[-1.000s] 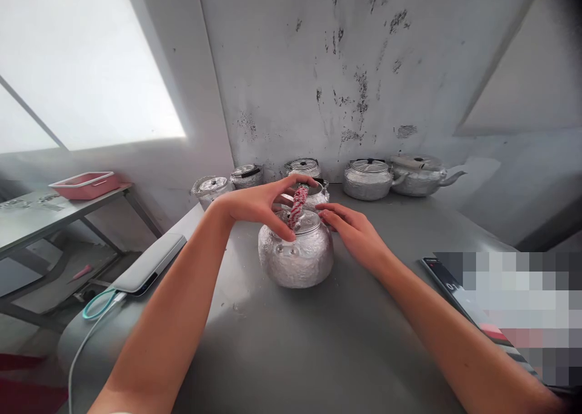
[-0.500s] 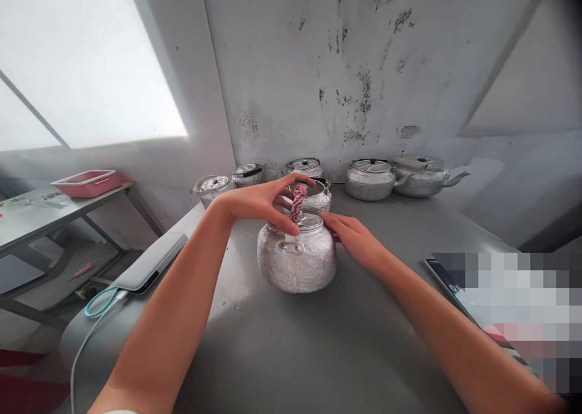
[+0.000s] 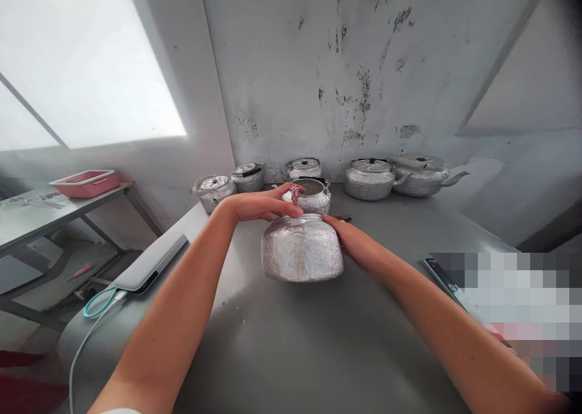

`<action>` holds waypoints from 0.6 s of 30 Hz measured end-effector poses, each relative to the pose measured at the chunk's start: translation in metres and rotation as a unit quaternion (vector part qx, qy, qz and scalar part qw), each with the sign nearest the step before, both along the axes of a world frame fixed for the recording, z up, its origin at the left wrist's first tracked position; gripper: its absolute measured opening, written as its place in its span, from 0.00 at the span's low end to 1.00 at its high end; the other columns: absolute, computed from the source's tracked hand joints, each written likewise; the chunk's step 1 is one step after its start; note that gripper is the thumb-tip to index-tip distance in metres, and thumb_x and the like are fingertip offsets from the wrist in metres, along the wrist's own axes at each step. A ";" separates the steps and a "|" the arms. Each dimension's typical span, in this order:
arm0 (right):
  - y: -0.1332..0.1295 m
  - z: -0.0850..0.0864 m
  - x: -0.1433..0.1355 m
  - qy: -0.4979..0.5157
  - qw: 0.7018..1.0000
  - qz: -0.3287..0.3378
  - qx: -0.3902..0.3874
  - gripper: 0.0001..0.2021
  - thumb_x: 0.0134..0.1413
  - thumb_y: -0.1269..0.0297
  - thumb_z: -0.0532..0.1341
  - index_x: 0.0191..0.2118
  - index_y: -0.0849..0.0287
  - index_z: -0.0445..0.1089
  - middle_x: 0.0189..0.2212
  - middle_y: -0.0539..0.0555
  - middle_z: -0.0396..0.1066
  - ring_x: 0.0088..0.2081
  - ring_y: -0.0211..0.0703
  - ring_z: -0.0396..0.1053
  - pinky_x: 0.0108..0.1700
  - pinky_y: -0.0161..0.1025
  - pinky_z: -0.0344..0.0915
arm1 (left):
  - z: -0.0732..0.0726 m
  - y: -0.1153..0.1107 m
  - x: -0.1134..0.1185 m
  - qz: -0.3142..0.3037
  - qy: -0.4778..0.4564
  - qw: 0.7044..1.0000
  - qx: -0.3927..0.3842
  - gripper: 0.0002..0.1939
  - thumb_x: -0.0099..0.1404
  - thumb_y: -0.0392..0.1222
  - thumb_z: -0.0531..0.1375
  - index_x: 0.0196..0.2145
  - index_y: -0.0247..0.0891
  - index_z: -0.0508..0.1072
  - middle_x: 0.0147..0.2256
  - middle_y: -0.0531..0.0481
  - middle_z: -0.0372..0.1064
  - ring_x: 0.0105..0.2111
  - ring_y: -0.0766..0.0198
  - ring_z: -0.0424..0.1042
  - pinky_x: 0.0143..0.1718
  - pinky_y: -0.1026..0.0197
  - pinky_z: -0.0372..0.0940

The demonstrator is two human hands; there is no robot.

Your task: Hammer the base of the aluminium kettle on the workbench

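Observation:
A dented silver aluminium kettle (image 3: 302,253) is between my hands in the middle of the table, tipped away from me so its lid is mostly out of sight. My left hand (image 3: 266,205) grips its handle (image 3: 294,193), which is wrapped in red and white cord, with the thumb over the near handle mount. My right hand (image 3: 357,238) holds the kettle's right shoulder; the thumb lies by the rim and the other fingers are hidden behind. Just beyond stands a lidless kettle (image 3: 316,202), its opening showing.
Along the wall stand more kettles, including a large long-spouted one (image 3: 421,177) at right and a small one (image 3: 213,190) at left. A power bank (image 3: 152,262) with a cable lies left. A phone (image 3: 443,280) lies right. A pink basket (image 3: 86,185) rests on another table.
The kettle has tipped away from me, and its lid has gone from view. My left hand has lowered with the handle and closed further round it. My right hand stays at the kettle's side.

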State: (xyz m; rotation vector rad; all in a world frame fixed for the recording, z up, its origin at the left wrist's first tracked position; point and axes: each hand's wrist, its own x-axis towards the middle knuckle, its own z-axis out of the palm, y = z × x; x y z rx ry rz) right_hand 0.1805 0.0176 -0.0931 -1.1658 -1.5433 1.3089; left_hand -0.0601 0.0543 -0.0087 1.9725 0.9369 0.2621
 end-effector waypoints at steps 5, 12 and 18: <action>0.003 -0.002 -0.002 0.019 0.998 -0.019 -0.048 0.20 0.62 0.45 0.57 0.37 0.54 0.80 0.34 0.56 0.82 0.39 0.52 0.77 0.42 0.45 0.73 | 0.004 -0.001 -0.005 0.028 -0.035 0.997 -0.060 0.39 0.66 0.53 0.63 0.69 0.53 0.50 0.63 0.46 0.57 0.64 0.50 0.57 0.58 0.52 0.60; 0.000 0.004 -0.006 0.031 0.995 -0.020 -0.095 0.22 0.64 0.48 0.55 0.35 0.57 0.81 0.37 0.59 0.82 0.39 0.51 0.77 0.42 0.44 0.73 | 0.012 -0.006 -0.008 0.039 -0.006 0.999 -0.008 0.35 0.67 0.57 0.60 0.67 0.49 0.55 0.61 0.46 0.61 0.63 0.50 0.58 0.55 0.54 0.61; -0.002 0.006 -0.006 0.030 0.994 -0.015 -0.109 0.22 0.66 0.50 0.54 0.36 0.58 0.80 0.38 0.59 0.82 0.40 0.50 0.77 0.44 0.44 0.72 | 0.016 -0.009 -0.005 0.064 0.026 0.997 0.020 0.34 0.66 0.59 0.59 0.66 0.49 0.58 0.59 0.46 0.66 0.58 0.51 0.63 0.50 0.55 0.63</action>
